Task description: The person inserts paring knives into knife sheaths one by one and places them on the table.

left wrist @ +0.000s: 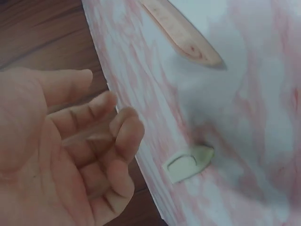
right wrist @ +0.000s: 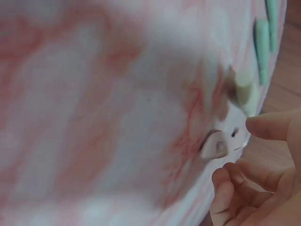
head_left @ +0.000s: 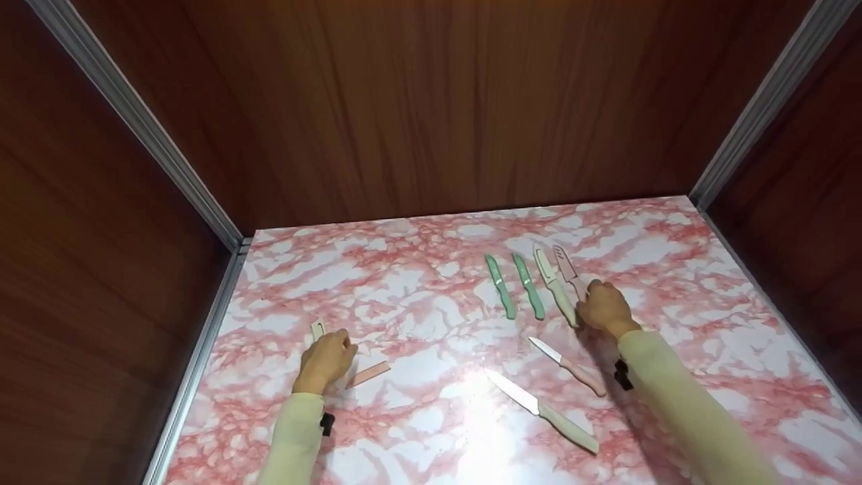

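Note:
My left hand (head_left: 328,360) hovers over the tabletop with its fingers loosely bent and nothing in them. Near it lie a pink blade cover (head_left: 370,374) and a cream blade cover (left wrist: 188,163), partly hidden by the hand in the head view. At the right, my right hand (head_left: 605,306) is at the handle end of a pink knife (head_left: 567,266) with a covered blade. Its thumb and fingers stand apart around the handle end (right wrist: 215,146) in the right wrist view. Just left of that knife lies a cream knife (head_left: 555,286), its blade also covered.
Two green knives (head_left: 500,286) (head_left: 529,286) lie side by side left of the cream one. Nearer the front are a small bare-bladed pink knife (head_left: 582,377) and a larger bare-bladed cream knife (head_left: 566,426). Wooden panels (head_left: 471,108) enclose the marbled tabletop (head_left: 417,289).

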`<action>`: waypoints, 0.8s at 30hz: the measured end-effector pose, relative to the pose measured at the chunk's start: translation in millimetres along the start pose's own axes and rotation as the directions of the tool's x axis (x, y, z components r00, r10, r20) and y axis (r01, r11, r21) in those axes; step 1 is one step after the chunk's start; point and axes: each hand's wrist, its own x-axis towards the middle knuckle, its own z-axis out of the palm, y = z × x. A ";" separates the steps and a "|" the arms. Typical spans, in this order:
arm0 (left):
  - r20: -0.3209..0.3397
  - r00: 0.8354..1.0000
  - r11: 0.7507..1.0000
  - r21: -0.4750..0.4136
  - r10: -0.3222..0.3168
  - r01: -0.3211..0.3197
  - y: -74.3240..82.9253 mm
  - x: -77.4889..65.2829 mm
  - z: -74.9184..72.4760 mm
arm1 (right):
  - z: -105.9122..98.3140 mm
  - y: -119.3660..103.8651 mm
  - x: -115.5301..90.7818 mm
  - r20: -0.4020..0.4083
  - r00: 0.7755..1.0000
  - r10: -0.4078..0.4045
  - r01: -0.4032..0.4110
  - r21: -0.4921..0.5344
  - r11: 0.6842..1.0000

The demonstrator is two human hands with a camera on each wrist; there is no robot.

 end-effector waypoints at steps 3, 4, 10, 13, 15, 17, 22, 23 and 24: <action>0.029 0.996 0.996 0.010 -0.087 0.086 -5.8 5.5 -2.3 | -1.9 -2.8 -11.4 -0.038 0.998 -0.048 0.048 0.007 0.999; 0.039 0.993 0.994 0.012 -0.110 0.110 -8.1 7.6 -3.4 | -2.2 -4.6 -15.4 -0.055 0.997 -0.062 0.063 0.010 0.998; 0.021 0.965 0.966 0.015 -0.260 0.260 -24.6 19.3 -2.9 | 2.7 -17.3 -41.0 -0.112 0.983 -0.143 0.148 0.035 0.988; -0.023 0.948 0.948 -0.005 -0.318 0.318 -32.2 23.5 0.9 | 9.0 -21.6 -53.5 -0.147 0.974 -0.174 0.183 0.050 0.982; -0.043 0.936 0.937 -0.025 -0.349 0.348 -35.6 24.8 2.8 | 12.0 -23.9 -61.8 -0.159 0.969 -0.190 0.202 0.059 0.978; -0.044 0.928 0.929 -0.034 -0.371 0.370 -37.7 25.5 4.8 | 14.5 -25.3 -68.7 -0.166 0.962 -0.215 0.228 0.061 0.972; -0.034 0.923 0.924 -0.038 -0.382 0.381 -39.7 25.9 10.7 | 19.5 -28.6 -84.1 -0.150 0.944 -0.293 0.308 0.089 0.947; -0.038 0.925 0.926 -0.033 -0.377 0.376 -39.9 25.8 11.7 | 20.8 -29.1 -86.9 -0.136 0.941 -0.311 0.324 0.095 0.941; -0.048 0.926 0.927 -0.029 -0.376 0.375 -39.9 25.8 12.8 | 21.7 -29.6 -89.8 -0.120 0.935 -0.334 0.346 0.103 0.932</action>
